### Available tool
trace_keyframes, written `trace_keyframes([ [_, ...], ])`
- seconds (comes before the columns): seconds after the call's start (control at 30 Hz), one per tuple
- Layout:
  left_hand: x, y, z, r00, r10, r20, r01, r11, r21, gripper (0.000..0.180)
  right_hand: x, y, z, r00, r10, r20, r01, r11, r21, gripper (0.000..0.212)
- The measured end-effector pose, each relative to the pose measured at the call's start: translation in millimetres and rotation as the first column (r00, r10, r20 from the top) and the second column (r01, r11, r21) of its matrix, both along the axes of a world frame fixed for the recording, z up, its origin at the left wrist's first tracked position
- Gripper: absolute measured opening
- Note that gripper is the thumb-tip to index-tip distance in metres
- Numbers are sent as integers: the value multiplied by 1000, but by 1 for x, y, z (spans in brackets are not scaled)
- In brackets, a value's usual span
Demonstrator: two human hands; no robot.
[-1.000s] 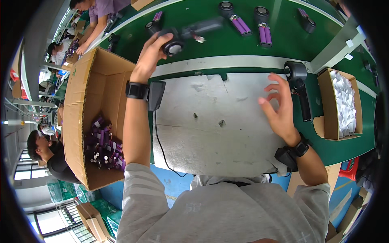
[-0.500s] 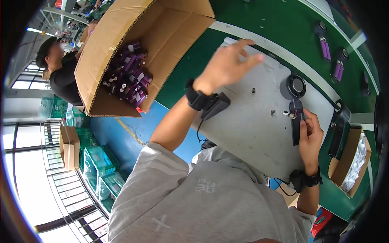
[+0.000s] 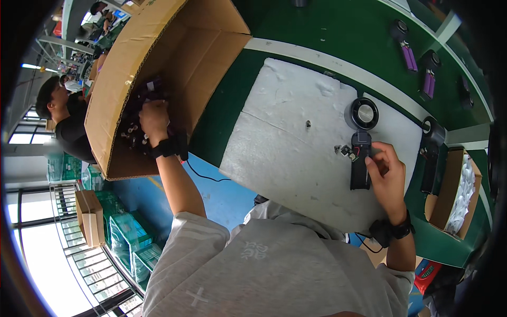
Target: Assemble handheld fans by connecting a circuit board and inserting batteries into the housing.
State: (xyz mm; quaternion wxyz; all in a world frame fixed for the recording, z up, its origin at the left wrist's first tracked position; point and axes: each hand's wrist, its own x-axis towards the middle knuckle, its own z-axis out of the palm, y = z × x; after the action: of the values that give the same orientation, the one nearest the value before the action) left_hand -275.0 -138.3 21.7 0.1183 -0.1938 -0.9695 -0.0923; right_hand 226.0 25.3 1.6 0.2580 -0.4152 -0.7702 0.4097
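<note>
Our left hand (image 3: 155,121) is at nine o'clock, inside the large brown cardboard box (image 3: 113,100), among shiny purple cylindrical packs (image 3: 153,86). We cannot tell whether its fingers are closed on one, since they curl away into shadow. The main risk there, we judge, is snagging: the packs lie jumbled, so a quick pull could drag a neighbour along. The thin black cable (image 3: 206,178) trailing from our left wrist could also catch on the box's near edge.

At three o'clock on the dented white foam sheet (image 3: 274,132) lies the black handheld device with a round, silver-centred head and straight handle (image 3: 361,174), head toward twelve, handle toward six. Our right hand (image 3: 390,179) is at its four o'clock, thumb and fingertips against the handle's edge; whether they pinch or merely steady it, we cannot tell. A light touch could let the device swivel. At the handle's nine o'clock, a small white-and-green connector (image 3: 347,152) juts over the foam; turning the device could crush it or strain its wiring.

Farther toward three o'clock, a second black device (image 3: 433,153) lies on the green table (image 3: 343,26), where a wide right-wrist swing could knock it.
</note>
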Motion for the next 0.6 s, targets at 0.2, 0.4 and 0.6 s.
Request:
trace_keyframes([
  [0.2,75,36,63,843,-517,148,322,707,630,18,5,0,-3,999,25,48,-27,998,53,33],
  [0.4,219,90,87,145,-985,94,331,138,934,13,-9,3,7,941,-41,-335,133,957,258,47],
  [0.6,302,123,45,-463,-871,165,293,26,956,21,-14,-9,8,750,15,-662,145,972,186,47],
])
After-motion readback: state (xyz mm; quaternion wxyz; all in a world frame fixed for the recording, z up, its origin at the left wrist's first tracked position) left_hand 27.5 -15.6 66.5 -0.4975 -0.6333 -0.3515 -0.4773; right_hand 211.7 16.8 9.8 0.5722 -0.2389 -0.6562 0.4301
